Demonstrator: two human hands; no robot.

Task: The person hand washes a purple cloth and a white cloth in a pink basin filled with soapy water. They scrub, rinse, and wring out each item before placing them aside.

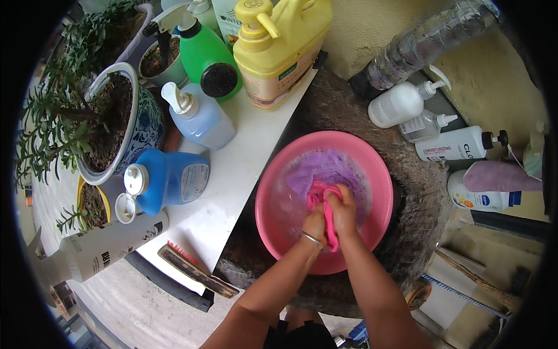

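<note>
Both my hands are gathered on a bright pink cloth [332,218] over a pink plastic basin [378,174]. My left hand [314,223], with a silver bangle at the wrist, grips its left side. My right hand [342,209] grips the cloth from the right, close beside the left. Part of the cloth bunches up beyond my fingers, and an end hangs toward me. Behind it a purple cloth [320,168] lies soaking in sudsy water. The basin stands on a dark, rough-surfaced stand [409,183].
Left of the basin, a white tabletop [218,209] holds a blue bottle with its cap flipped up [163,181], a pump bottle [202,118], a yellow jug [279,56], a green sprayer [200,52] and a wooden brush [196,270]. Several bottles, including a white pump bottle [396,104], line the right wall.
</note>
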